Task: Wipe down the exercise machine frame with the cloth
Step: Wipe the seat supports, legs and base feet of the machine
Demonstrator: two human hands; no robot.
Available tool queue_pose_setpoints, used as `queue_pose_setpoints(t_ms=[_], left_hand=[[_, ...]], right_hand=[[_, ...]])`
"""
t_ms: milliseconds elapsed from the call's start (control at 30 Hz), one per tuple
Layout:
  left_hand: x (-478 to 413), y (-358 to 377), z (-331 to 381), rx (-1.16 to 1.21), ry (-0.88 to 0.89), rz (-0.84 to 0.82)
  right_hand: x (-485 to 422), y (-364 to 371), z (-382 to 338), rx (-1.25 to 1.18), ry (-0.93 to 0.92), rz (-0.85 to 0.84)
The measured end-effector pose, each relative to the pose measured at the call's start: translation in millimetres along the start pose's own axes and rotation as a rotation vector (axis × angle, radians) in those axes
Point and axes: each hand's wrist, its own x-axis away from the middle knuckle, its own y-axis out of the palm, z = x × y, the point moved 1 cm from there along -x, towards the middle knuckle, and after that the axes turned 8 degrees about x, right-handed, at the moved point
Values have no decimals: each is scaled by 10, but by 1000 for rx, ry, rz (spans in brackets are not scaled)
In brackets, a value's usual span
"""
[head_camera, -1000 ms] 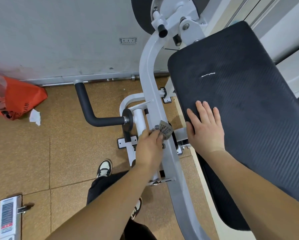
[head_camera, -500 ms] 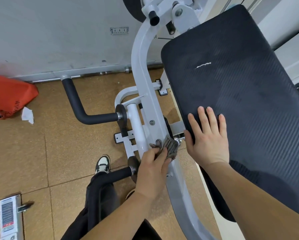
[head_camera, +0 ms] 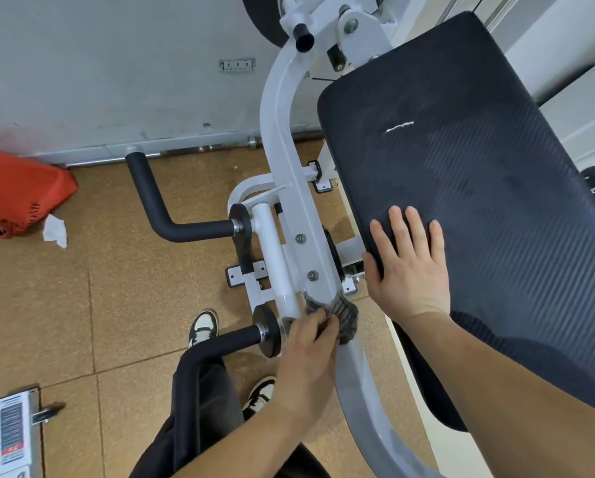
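Centre: frame bar (head_camera: 290, 188), running from the wall toward the viewer.
Right of it: pad (head_camera: 478, 208), with the right hand (head_camera: 411, 267) flat on its near left edge.
On the bar's near part: cloth (head_camera: 344, 315), held against it by the left hand (head_camera: 309, 350).
Left of the bar: far handle (head_camera: 172, 215), with near handle (head_camera: 227, 343) in front of it.
Far left on the floor (head_camera: 116, 305), by the wall: bag (head_camera: 16, 194), with paper scrap (head_camera: 55, 231) just beside it on the right.

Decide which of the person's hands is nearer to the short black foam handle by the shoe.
Left. The left hand, holding the cloth, is just right of that foam handle; the right hand rests flat on the black pad, farther right.
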Motion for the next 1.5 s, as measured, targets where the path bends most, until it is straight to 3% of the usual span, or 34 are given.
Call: queue_pose_setpoints(t_ms=[100, 233, 367, 433, 567, 700, 900, 1133, 1333, 1500], left_hand=[[-313, -168, -192, 8, -81, -80], [-382, -141, -97, -14, -134, 28], [-177, -101, 2, 52, -106, -118], [-237, -299, -55, 111, -9, -131], [-697, -852, -222, -47, -30, 14], [-1147, -992, -572, -164, -73, 79], [-1263, -430, -764, -330, -110, -55], [-983, -341, -629, -448, -103, -161], [-1180, -384, -786, -377, -155, -143], [-843, -366, -517, -122, -284, -5]], right_hand=[[1, 0, -2, -4, -6, 1], [4, 12, -11, -10, -5, 0], [0, 0, 12, -28, -16, 20], [17, 14, 10, -34, -5, 30], [-295, -101, -92, -83, 113, 169], [-546, -52, -117, -86, -34, 152], [-587, 38, -148, -82, -49, 130], [-597, 85, -130, -99, -68, 184], [-599, 129, -126, -101, -76, 193], [-596, 131, -122, -98, -81, 200]])
